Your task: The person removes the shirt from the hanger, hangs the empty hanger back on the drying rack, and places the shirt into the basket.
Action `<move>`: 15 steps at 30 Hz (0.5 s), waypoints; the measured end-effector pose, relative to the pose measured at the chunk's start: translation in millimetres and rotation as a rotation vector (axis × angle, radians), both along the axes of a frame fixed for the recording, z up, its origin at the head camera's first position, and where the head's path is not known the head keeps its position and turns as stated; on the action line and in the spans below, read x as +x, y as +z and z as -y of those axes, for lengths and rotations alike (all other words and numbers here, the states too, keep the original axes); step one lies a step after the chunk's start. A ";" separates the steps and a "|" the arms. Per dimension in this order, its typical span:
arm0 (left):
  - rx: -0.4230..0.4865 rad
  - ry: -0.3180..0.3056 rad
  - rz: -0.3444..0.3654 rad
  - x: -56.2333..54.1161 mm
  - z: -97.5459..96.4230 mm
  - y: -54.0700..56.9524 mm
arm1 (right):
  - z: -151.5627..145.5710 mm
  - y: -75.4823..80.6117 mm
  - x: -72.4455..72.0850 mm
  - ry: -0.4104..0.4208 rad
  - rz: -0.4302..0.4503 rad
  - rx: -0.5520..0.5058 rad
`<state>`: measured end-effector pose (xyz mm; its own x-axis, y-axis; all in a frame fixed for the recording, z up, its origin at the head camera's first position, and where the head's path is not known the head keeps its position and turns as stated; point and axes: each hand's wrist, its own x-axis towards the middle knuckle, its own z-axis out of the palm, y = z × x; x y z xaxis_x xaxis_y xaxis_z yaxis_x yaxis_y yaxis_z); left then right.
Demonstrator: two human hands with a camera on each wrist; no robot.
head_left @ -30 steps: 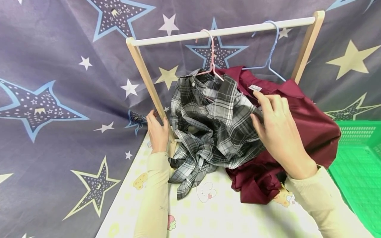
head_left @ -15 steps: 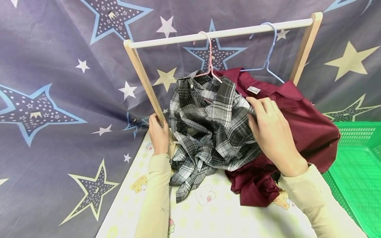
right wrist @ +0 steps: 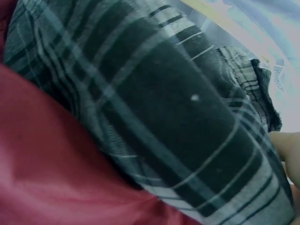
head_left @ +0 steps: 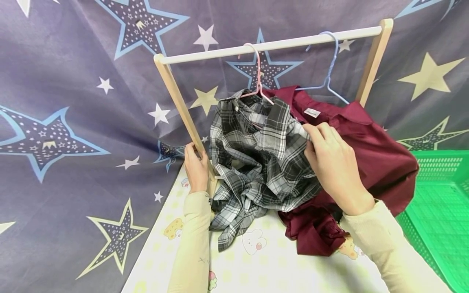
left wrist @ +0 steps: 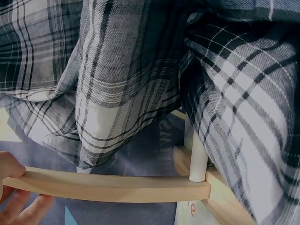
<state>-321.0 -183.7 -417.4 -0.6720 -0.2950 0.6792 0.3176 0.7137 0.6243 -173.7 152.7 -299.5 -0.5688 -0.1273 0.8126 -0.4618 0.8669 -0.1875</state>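
My left hand [head_left: 196,169] grips the left wooden post [head_left: 183,110] of a small clothes rack low down, thumb on one side and fingers on the other in the left wrist view. A black, grey and white plaid shirt [head_left: 238,142] hangs bunched on a pink hanger [head_left: 258,73] hooked over the white rail [head_left: 282,44]. At the shirt's right shoulder, my right hand [head_left: 331,167] pinches the plaid cloth [right wrist: 164,98] between thumb and fingers. Behind that hand hangs a maroon shirt [head_left: 384,150], beside a blue hanger [head_left: 331,67] on the same rail.
The rack stands on a table with a pale patterned cover [head_left: 278,268]; lower parts of both shirts lie on it. A green plastic basket [head_left: 439,203] is at the right. A dark curtain [head_left: 84,171] with stars hangs behind and to the left.
My right hand has moved slightly left and closed its fingers on the plaid shirt's shoulder. My left hand stays on the post. The view has shifted a little.
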 end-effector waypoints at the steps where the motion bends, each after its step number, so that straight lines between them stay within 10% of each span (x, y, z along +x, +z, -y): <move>1: 0.000 -0.001 0.001 -0.1 0.1 -0.3 | 0.1 -0.4 -0.2 -0.003 -0.007 0.006; 15: 0.017 -0.039 -0.003 -2.3 2.6 -2.2 | 0.5 -5.7 -7.9 -0.017 -0.083 0.042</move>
